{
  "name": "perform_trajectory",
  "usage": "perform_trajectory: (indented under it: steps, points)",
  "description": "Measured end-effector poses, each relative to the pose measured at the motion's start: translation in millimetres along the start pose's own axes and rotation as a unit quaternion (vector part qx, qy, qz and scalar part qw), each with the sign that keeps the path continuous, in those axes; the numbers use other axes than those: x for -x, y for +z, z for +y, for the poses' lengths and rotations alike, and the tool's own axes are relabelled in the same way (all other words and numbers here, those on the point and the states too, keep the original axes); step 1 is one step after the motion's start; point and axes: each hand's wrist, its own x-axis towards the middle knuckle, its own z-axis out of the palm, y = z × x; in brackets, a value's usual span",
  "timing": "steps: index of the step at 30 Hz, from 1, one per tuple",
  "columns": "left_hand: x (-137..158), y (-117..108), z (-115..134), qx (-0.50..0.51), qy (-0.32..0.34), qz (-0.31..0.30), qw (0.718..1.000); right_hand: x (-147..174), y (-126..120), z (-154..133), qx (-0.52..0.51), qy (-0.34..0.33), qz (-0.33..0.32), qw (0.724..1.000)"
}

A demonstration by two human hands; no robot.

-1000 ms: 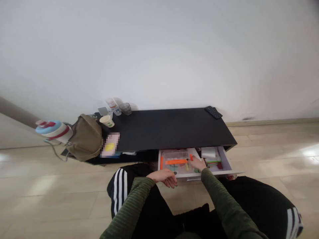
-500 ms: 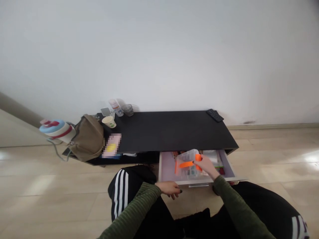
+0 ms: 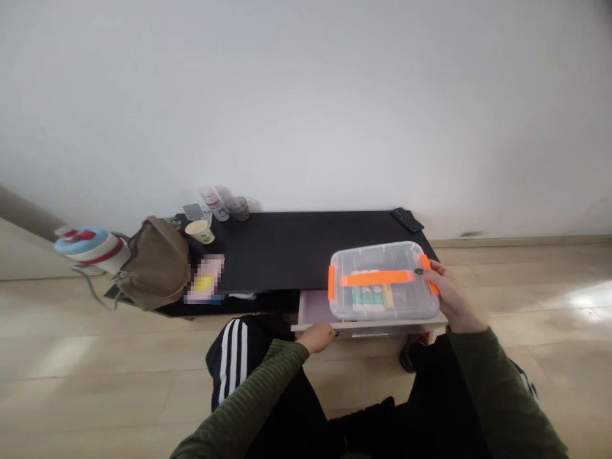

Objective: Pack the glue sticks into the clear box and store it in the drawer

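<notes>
1. The right hand (image 3: pixel 449 293) was clamped on the right end of a clear box (image 3: pixel 406 303), its fingers closed over the orange latch (image 3: pixel 433 275).
2. The left hand (image 3: pixel 318 337), well apart from the right, had its fingers curled at the front edge of the partly open drawer (image 3: pixel 315 307); whether they gripped that edge could not be told.
3. Inside the box, green-and-white packets (image 3: pixel 368 297) bore marks too small to read. The paper cup (image 3: pixel 201 232) carried a green print, and the lettering on the bottle (image 3: pixel 215 204) was illegible.
4. The box was held above the drawer, overlapping the front of the black cabinet (image 3: pixel 296 248) in view. It lay directly left of the right hand, and beyond and to the right of the left hand.
</notes>
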Motion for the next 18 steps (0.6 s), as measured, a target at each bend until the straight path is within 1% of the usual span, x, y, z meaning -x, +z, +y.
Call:
perform_trajectory:
  steps: [2,4,6,8,9,10,12,13,14,15,16,18]
  points:
    - [-8.1,-10.7,6.2,-0.005,0.011,0.022,1.0,-20.9,11.7,6.3,-0.045,-0.004,0.002,0.999]
    - [-16.4,-28.6,11.6,-0.006,0.029,0.037,0.999,-44.0,24.9,16.5,-0.078,0.002,-0.003,0.997]
    - [-23.9,-55.1,16.6,0.015,0.054,0.046,0.997,-65.6,37.4,28.0,-0.103,0.017,-0.004,0.995]
    - [-29.8,-87.7,21.9,0.108,0.077,0.069,0.989,-83.6,47.9,39.4,-0.122,0.032,0.002,0.992]
    - [-32.0,-104.9,25.0,0.148,0.076,0.093,0.982,-90.9,52.4,44.7,-0.13,0.039,0.006,0.991]
    - [-34.0,-121.6,28.5,0.166,0.071,0.143,0.973,-97.1,56.5,49.8,-0.136,0.046,0.008,0.99]
    - [-38.4,-150.9,36.5,0.151,0.084,0.251,0.952,-106.7,63.4,58.5,-0.141,0.059,0.006,0.988]
    - [-41.3,-162.6,40.8,0.14,0.085,0.294,0.942,-110.4,66.2,61.9,-0.138,0.067,0.0,0.988]
    - [-44.8,-171.8,45.2,0.132,0.08,0.325,0.933,-113.6,68.4,64.4,-0.129,0.075,-0.009,0.989]
    - [-49.1,-178.7,49.5,0.133,0.068,0.344,0.927,-116.4,69.9,66.0,-0.11,0.084,-0.02,0.99]
    - [-53.8,-183.6,53.4,0.138,0.053,0.351,0.925,-118.9,70.7,66.5,-0.076,0.091,-0.031,0.992]
    - [-64.2,-188.7,60.1,0.141,0.023,0.34,0.93,-122.8,70.3,64.5,0.046,0.086,-0.036,0.995]
